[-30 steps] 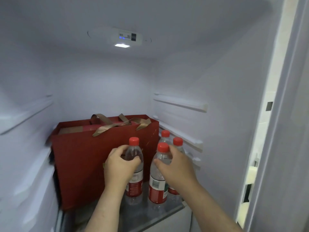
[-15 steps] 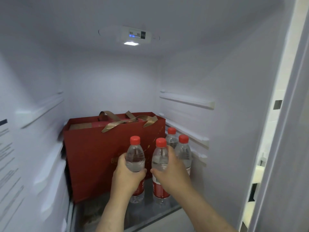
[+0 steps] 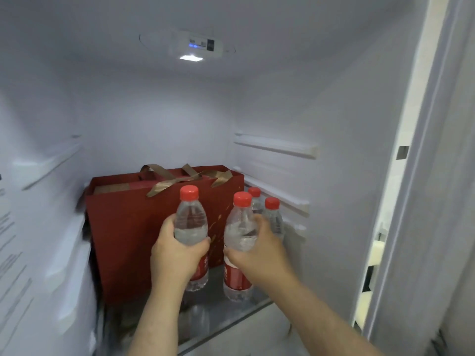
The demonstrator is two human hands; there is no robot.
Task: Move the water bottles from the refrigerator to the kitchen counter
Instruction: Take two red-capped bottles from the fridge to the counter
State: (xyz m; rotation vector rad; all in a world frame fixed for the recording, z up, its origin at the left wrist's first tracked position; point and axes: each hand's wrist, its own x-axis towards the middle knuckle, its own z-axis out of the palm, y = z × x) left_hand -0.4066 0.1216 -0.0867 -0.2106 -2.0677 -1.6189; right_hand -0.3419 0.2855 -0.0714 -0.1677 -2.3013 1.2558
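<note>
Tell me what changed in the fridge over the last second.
Both hands closed fully on the front bottles: the left hand lifted the left bottle clear of the shelf, and the right hand began raising the right bottle. The two rear bottles and the red gift bag stayed put.

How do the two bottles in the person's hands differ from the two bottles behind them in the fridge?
The front bottle in the left hand and the front bottle in the right hand are gripped around the middle; the two rear bottles stand untouched by the right wall. The held bottles show red labels; the rear bottles' labels are hidden. All four are clear, upright, with red caps.
</note>
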